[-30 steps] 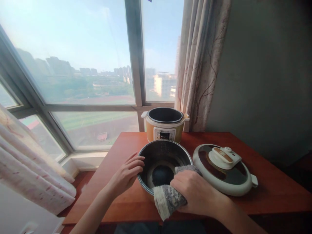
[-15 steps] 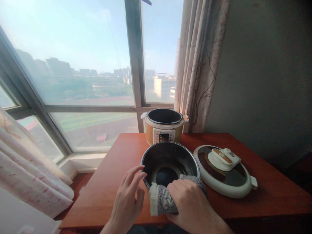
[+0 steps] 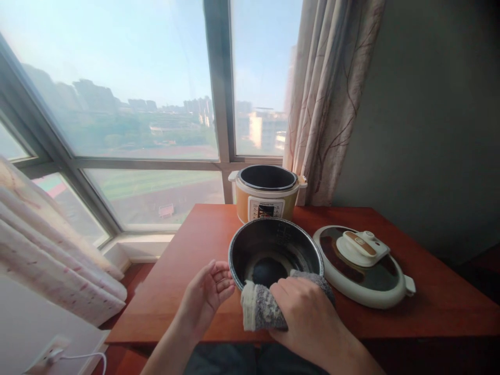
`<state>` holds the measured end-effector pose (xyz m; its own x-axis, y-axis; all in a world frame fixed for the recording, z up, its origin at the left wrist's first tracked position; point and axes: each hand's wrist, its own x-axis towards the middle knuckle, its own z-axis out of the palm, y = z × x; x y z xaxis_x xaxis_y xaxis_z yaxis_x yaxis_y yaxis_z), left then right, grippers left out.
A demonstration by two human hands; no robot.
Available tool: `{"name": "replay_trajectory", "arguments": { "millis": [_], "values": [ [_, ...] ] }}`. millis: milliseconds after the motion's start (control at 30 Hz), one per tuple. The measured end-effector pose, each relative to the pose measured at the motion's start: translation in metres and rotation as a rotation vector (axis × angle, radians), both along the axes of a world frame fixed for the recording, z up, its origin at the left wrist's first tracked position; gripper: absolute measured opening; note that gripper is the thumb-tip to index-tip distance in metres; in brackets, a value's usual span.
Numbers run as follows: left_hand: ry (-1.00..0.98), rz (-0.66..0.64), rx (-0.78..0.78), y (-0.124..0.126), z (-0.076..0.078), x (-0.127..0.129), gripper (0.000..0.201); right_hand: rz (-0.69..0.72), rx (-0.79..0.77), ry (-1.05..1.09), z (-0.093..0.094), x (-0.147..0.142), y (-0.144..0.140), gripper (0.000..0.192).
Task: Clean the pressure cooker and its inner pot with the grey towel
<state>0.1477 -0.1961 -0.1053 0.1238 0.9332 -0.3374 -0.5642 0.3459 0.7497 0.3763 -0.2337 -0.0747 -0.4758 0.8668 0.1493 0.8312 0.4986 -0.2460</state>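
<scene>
A dark inner pot sits tilted toward me near the table's front, its black inside showing. My right hand grips a grey cloth, which is folded over the pot's near right rim. The thumb is mostly tucked behind the cloth. Beside the pot's left wall is my left hand, palm turned toward the pot and fingers stretched out. Its fingertips are at the rim; whether they touch it I cannot tell.
Behind the pot stands a tan and white electric cooker, open at the top. Its round lid lies on the right of the red-brown table. Windows and curtains border the far side. A plugged-in white cable is at lower left.
My left hand has turned its palm up and slid lower along the pot's left side. My right hand keeps the cloth on the rim. The view has shifted slightly.
</scene>
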Motion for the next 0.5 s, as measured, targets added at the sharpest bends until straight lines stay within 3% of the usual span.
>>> {"name": "replay_trajectory", "arguments": {
  "millis": [133, 267, 500],
  "values": [
    [0.285, -0.049, 0.084, -0.002, -0.003, 0.013, 0.044, 0.023, 0.004, -0.007, 0.0, -0.006, 0.001, 0.019],
    [0.536, 0.053, 0.196, -0.001, -0.002, 0.017, 0.048, 0.04, 0.022, -0.002, -0.001, -0.014, 0.001, 0.02],
    [0.461, 0.065, 0.206, 0.016, -0.007, 0.004, 0.045, 0.12, 0.047, -0.029, 0.001, -0.011, 0.004, 0.031]
  ]
}}
